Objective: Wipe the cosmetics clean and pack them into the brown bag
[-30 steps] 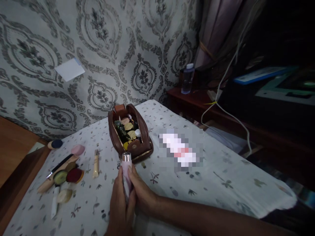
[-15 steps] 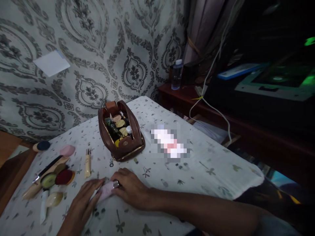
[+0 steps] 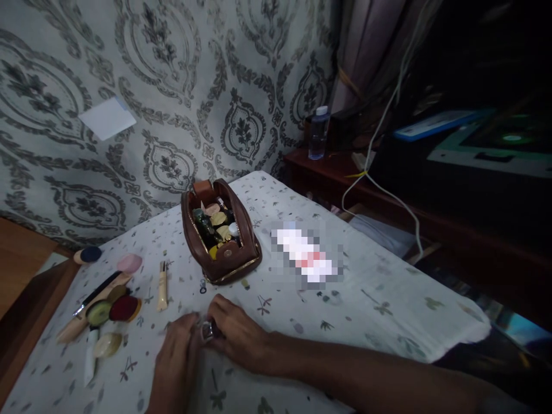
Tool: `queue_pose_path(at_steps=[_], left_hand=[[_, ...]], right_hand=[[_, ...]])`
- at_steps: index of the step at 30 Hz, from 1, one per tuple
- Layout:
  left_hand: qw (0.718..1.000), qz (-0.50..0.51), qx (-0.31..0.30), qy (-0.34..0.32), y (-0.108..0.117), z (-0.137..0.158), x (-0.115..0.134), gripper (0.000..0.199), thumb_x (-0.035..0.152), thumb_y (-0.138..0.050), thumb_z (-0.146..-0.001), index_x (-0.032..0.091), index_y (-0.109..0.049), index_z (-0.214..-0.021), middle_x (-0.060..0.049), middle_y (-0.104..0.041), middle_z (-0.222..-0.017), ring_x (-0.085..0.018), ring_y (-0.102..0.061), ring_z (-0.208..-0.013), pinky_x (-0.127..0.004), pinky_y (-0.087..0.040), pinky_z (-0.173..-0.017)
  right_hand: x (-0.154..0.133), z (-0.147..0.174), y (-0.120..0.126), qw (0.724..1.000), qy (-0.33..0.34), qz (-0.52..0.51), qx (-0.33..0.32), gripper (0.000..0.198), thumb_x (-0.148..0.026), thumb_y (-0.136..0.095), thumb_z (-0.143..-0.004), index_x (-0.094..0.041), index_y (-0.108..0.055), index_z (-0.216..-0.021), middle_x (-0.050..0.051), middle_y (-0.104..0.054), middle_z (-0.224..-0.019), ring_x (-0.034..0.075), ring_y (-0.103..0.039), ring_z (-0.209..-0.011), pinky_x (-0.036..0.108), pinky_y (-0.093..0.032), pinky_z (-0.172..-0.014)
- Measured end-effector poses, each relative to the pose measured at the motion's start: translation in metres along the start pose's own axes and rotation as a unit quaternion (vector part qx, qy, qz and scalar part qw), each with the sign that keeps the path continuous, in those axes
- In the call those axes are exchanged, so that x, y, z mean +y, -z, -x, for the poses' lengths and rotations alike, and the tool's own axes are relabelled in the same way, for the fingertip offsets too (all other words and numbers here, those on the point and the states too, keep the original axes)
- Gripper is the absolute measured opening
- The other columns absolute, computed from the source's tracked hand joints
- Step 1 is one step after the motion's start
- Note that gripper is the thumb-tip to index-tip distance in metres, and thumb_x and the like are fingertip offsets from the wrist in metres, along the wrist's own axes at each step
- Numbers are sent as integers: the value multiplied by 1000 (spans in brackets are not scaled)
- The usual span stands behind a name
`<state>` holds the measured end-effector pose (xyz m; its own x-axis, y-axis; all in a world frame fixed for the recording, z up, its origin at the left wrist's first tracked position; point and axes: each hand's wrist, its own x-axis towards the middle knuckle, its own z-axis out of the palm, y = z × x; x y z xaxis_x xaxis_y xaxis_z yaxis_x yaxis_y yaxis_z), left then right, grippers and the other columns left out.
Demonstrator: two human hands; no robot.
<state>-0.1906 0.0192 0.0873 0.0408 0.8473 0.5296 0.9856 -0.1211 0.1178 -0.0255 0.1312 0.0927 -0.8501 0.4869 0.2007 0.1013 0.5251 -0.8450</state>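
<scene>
My right hand (image 3: 237, 333) closes its fingers around the silver cap (image 3: 207, 330) of a small pale pink cosmetic bottle, low over the table. My left hand (image 3: 176, 348) is curled against the bottle from the other side, and its fingers hide nearly all of the body. Just beyond the hands lies a slim beige tube (image 3: 163, 290) with a dark neck. Behind them stands a brown leather makeup bag (image 3: 207, 253), unzipped, with several bottles and compacts inside.
Several cosmetics lie at left: a pink sponge (image 3: 129, 263), a dark red round item (image 3: 124, 309), a green round item (image 3: 99, 312) and a white stick (image 3: 90, 359). A blurred-out bright object (image 3: 304, 253) lies right of the bag. A water bottle (image 3: 319, 133) stands on the dark red desk (image 3: 302, 167).
The view has shifted, so the tabletop things sit further right. My left hand has turned more upright around the bottle, whose pink body was in sight before and is now mostly covered.
</scene>
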Motion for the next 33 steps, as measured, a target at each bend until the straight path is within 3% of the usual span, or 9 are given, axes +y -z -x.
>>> queue_pose_path(at_steps=[3,7,12,16,20,24,29,33], left_hand=[[999,22,-27,-7,-11,-11,26,27,25,-38,-100,20,-59,-116,-10,-69,-113,-21,-64,-111,-33,-57,-92],[999,0,-36,-2,-11,-21,36,26,27,-36,-100,21,-62,-102,-8,-70,-105,-20,-67,-98,-33,-58,-84],[999,-31,-28,-28,-7,-17,20,25,30,-38,-100,22,-61,-96,-5,-71,-90,-20,-67,-83,-36,-54,-78],[997,-36,-51,38,1,-6,-5,27,32,-36,-100,23,-60,-93,-4,-69,-85,-21,-67,-80,-36,-54,-74],[990,-39,-44,128,15,6,-38,28,37,-35,-99,21,-58,-95,-7,-68,-96,-23,-65,-89,-37,-54,-79],[989,-80,-54,115,26,13,-60,34,41,-34,-99,21,-59,-88,-7,-64,-90,-24,-63,-85,-40,-53,-79],[978,-148,-70,125,28,12,-57,36,42,-32,-98,22,-59,-85,-6,-62,-84,-23,-63,-77,-32,-51,-61],[988,-110,-27,103,19,0,-36,30,43,-35,-98,24,-58,-97,-6,-67,-96,-22,-66,-85,-31,-52,-66]], right_hand=[[4,0,-4,1000,-4,-10,21,33,-1,-54,-71,-18,-47,-99,8,-48,-107,20,-50,-96,34,-47,-86],[8,-1,-7,999,-5,-18,37,28,-3,-51,-72,-20,-44,-94,7,-48,-104,20,-50,-95,34,-47,-85],[6,-4,-6,999,-24,6,26,24,-10,-61,-73,-20,-44,-87,5,-49,-101,19,-51,-92,33,-47,-83],[3,-3,-3,999,-27,30,15,27,-19,-73,-73,-20,-48,-86,4,-49,-102,18,-51,-91,31,-46,-80],[-1,-2,1,998,-18,64,2,26,-20,-73,-75,-19,-52,-89,3,-52,-101,17,-52,-86,28,-42,-74],[-3,-3,2,996,-13,83,4,21,-21,-71,-79,-20,-52,-87,0,-55,-90,16,-52,-80,26,-38,-68],[-3,-2,1,997,4,72,11,19,-25,-70,-83,-20,-54,-91,1,-59,-92,16,-55,-81,25,-38,-69],[0,-2,-2,999,2,40,22,24,-22,-73,-78,-20,-55,-94,1,-60,-92,17,-56,-82,25,-41,-72]])
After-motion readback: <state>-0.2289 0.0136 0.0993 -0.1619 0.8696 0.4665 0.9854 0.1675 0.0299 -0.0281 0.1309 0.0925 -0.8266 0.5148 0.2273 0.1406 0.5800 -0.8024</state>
